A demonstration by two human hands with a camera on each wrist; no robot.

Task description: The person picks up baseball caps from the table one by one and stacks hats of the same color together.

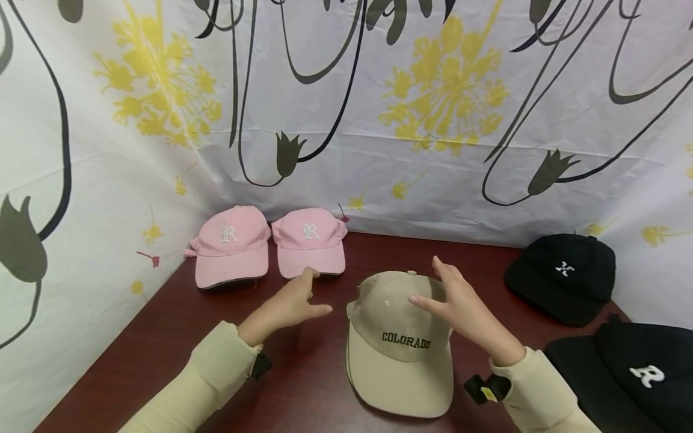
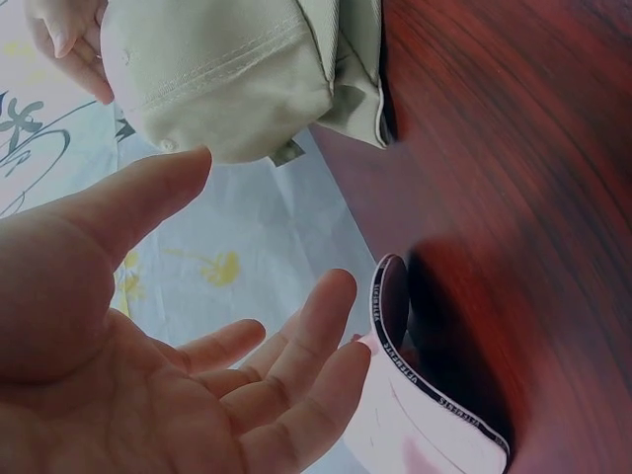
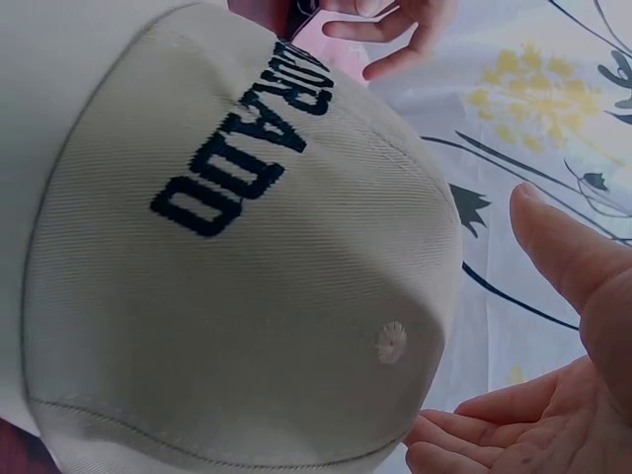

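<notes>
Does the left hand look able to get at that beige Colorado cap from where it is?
Probably yes: the left hand is open beside the beige cap, and the head view shows nothing between them. The right hand is at the cap's other side, leaving this side free.

The worktop [image 1: 305, 379] is dark reddish brown with streaky grain. At its far left a pink cap [image 1: 231, 246] sits beside a second pink cap [image 1: 308, 243]. A beige cap [image 1: 397, 376] lettered COLORADO sits centrally, brim toward the near side. On the right lie a black cap [image 1: 565, 276] and, nearer, another black cap [image 1: 646, 367] marked R.
</notes>
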